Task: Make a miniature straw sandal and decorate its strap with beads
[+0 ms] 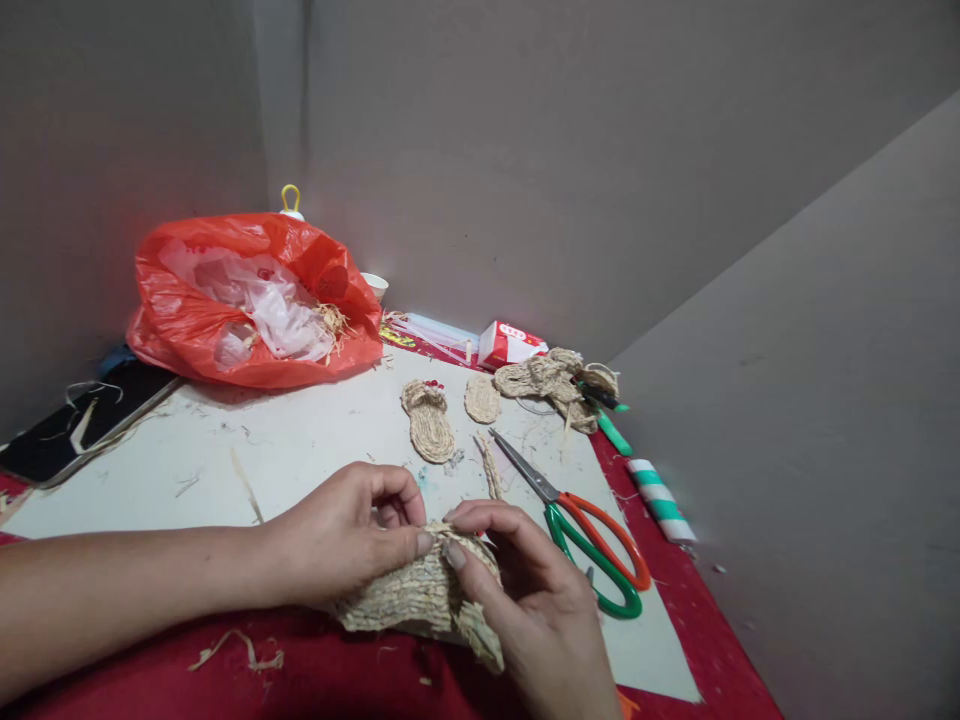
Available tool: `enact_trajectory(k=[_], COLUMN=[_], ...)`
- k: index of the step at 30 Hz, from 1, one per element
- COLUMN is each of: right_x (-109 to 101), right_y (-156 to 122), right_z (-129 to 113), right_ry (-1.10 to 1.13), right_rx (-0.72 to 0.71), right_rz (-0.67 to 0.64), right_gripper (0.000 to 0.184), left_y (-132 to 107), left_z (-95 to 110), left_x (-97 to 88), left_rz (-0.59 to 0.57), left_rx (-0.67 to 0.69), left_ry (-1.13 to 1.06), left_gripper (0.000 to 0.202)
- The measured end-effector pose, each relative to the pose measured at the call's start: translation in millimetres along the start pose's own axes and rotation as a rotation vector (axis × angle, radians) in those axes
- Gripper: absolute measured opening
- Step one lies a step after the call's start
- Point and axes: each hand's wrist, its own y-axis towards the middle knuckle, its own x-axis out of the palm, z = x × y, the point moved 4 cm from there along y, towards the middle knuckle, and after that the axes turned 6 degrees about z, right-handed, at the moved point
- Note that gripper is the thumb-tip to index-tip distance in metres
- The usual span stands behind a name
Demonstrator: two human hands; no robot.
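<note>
Head view shows a ribbed, woven straw piece (pixel 405 595) held between two bare hands over the near edge of a white sheet (pixel 315 430), which lies on red cloth (pixel 195 670); the left hand (pixel 352 540) pinches its upper edge, thumb on the near face and forefinger bent behind; the right hand (pixel 532 590) has thumb and forefinger closed on the same edge, just beside the left thumb, while its other fingers are mostly hidden; scissors (pixel 553 493) with one orange and one green handle lie just beyond the right hand, blades pointing away; past the hands are a braided strip (pixel 491 470), a small woven slipper (pixel 432 435) and a flat woven oval (pixel 481 398); farther back, a red plastic bag (pixel 247 374) stands open at left, with white plastic and straw scraps inside; a red-and-white packet (pixel 510 345) sits behind a heap of woven pieces (pixel 547 378).
</note>
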Motion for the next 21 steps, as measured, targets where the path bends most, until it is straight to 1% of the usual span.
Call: enact_trajectory(k=[2, 4, 6, 9, 12, 16, 18, 21], right_x=[1, 0, -2, -4, -7, -1, 3, 7], right_y=[0, -1, -2, -3, 0, 2, 1, 0], right_z=[2, 1, 1, 5, 10, 17, 18, 19], right_ry=[0.013, 0.001, 0.011, 0.155, 0.280, 0.312, 0.405, 0.543], right_rx=[0.022, 0.014, 0.061, 0.240, 0.364, 0.487, 0.551, 0.634], right_rz=[-0.006, 0.008, -0.006, -0.050, -0.085, -0.243, -0.319, -0.350], right_gripper=[0.010, 0.010, 0.013, 0.023, 0.031, 0.025, 0.022, 0.020], left_y=[0, 0, -1, -3, -4, -4, -5, -6], left_z=[-4, -5, -3, 3, 6, 6, 5, 5], left_x=[2.1, 2.9, 1.6, -1.5, -2.1, -1.9, -1.3, 0.0], left_rz=[-0.038, -0.043, -0.003, 0.053, 0.011, -0.048, -0.064, -0.081], left_rx=[-0.043, -0.040, 0.035, 0.187, 0.298, 0.401, 0.407, 0.393], left_ry=[-0.012, -0.013, 0.008, 0.077, 0.119, 0.183, 0.206, 0.208], left_gripper=[0.017, 0.016, 0.010, 0.004, 0.004, 0.006, 0.006, 0.005])
